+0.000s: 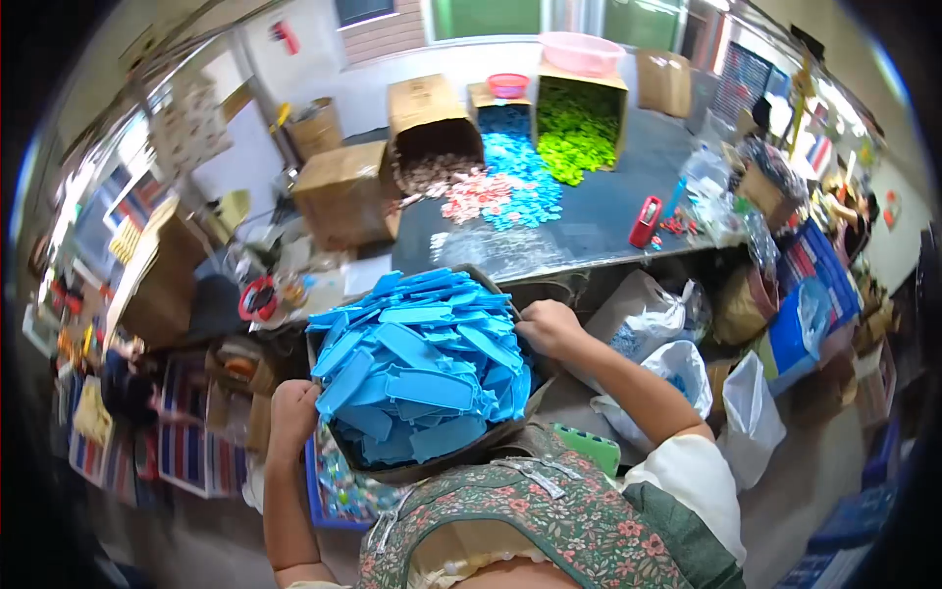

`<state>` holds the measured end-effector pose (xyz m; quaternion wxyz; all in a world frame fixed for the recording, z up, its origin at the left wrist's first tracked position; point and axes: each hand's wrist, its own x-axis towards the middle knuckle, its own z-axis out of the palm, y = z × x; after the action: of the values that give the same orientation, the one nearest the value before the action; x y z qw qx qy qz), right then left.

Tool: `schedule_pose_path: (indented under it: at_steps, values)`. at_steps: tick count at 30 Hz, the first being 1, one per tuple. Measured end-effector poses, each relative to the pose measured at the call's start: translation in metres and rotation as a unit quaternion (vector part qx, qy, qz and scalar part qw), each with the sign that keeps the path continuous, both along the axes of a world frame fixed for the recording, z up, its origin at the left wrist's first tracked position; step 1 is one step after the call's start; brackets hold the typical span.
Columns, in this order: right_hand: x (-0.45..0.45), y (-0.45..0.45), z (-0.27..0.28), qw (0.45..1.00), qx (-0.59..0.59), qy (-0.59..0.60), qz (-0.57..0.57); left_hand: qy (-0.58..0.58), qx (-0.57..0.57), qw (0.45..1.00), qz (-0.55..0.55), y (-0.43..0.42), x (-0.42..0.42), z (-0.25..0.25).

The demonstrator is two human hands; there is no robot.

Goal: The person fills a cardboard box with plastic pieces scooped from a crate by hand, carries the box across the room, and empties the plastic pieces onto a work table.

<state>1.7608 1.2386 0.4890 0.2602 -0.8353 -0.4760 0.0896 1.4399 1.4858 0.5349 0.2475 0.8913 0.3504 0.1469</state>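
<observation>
A box heaped with flat blue plastic pieces is held in front of my body, near the bench edge. My left hand is closed on the box's left side. On the far right side, my right hand grips the rim with curled fingers. The blue pieces rise above the rim in a loose pile, overlapping at many angles. Most of the box's walls are hidden by the pile and by my floral apron.
On the dark workbench, tipped cartons spill brown and pink pieces, blue pieces and green pieces. A red tool-like object lies at right. White sacks stand below. A blue crate sits beneath the box.
</observation>
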Motion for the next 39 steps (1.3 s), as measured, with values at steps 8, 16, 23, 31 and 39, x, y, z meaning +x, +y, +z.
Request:
schedule_pose_path:
  at_steps: [8, 16, 23, 31, 39]
  values:
    - [0.211, 0.049, 0.023, 0.991, -0.05, 0.018, -0.121, -0.09, -0.077, 0.988, -0.096, 0.095, 0.25, 0.014]
    - [0.364, 0.068, 0.052, 0.973, -0.004, -0.043, -0.227, -0.066, -0.061, 0.985, -0.148, 0.155, 0.462, 0.023]
    - [0.451, 0.057, 0.049, 0.952, -0.01, -0.062, -0.3, -0.125, -0.053, 0.96, -0.245, 0.181, 0.603, 0.008]
    - [0.477, 0.042, 0.044, 0.925, -0.057, -0.015, -0.376, -0.055, -0.142, 0.936, -0.317, 0.202, 0.705, -0.029]
    - [0.505, 0.024, 0.022, 0.917, -0.088, 0.021, -0.389, -0.026, -0.094, 0.926, -0.366, 0.181, 0.749, -0.022]
